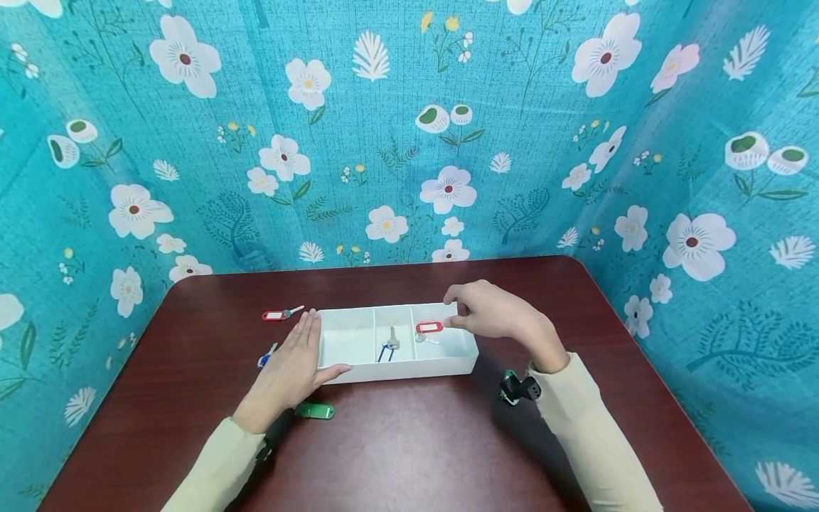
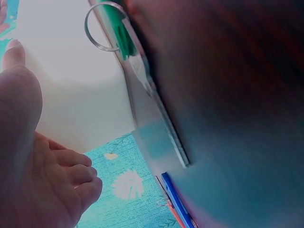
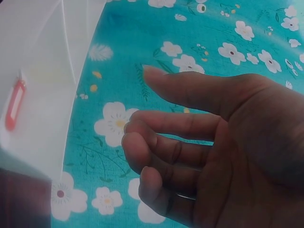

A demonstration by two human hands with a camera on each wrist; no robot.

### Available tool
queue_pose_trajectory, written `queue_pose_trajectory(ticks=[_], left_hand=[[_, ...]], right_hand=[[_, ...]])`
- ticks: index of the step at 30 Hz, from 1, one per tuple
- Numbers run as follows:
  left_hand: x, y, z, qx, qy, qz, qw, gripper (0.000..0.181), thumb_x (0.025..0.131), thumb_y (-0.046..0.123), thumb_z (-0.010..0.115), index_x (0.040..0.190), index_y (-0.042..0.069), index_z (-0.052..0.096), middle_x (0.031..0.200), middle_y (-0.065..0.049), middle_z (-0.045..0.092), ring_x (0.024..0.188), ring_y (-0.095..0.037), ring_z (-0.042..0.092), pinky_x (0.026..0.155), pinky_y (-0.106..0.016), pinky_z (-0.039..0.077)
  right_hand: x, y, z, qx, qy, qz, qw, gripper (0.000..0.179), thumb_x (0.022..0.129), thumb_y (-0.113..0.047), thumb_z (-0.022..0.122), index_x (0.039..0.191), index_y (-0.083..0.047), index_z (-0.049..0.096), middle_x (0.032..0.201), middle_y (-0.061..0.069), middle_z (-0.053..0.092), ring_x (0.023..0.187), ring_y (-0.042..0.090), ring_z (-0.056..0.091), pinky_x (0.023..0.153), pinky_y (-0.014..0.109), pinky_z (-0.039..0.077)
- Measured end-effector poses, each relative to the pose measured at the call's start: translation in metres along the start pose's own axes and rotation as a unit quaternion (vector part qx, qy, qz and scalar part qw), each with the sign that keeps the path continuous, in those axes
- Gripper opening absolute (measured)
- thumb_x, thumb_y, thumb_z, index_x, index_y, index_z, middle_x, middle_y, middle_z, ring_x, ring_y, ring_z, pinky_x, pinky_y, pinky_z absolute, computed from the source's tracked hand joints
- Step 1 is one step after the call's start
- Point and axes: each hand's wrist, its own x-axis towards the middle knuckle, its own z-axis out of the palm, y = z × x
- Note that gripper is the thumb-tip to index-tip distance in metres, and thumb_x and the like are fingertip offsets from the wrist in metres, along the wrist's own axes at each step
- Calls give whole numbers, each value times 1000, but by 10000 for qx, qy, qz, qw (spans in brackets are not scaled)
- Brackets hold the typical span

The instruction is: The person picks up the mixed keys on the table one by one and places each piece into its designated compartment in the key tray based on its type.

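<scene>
My left hand (image 1: 291, 366) lies flat, fingers straight, against the left end of a long white three-compartment box (image 1: 397, 371), gripping nothing; its far wall corner is hidden behind my fingertips. My right hand (image 1: 495, 313) is loosely curled over the box's right end, thumb and fingertips apart, with nothing between them. Just left of those fingertips, in the nearest compartment, sits a metal key with a red plastic tag (image 1: 429, 327). Farther left, in the middle compartment, is a silvery key (image 1: 393, 341) whose blue-edged tag is hard to make out. Beyond my left fingers lies another red-tagged key (image 1: 275, 315); beside that hand, a blue-tagged key (image 1: 265, 358), partly covered. Near my left wrist lies a green plastic tag (image 1: 316, 411); only the left wrist view reveals its ring and key, the ring's tag partly hidden.
</scene>
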Motion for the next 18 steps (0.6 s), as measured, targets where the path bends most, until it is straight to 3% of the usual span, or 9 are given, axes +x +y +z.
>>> queue_pose_trajectory(ticks=[18], left_hand=[[1,-1,2,-75,-10,10,10000,115,94,75,57,163,-9,20,172,-29,23,161,-46,25,125,-56,36]], right_hand=[[-27,25,7,133,272,79,9995,33,95,-23,79,122,-6,73,89,-1,72,75,11,59,65,27,52]])
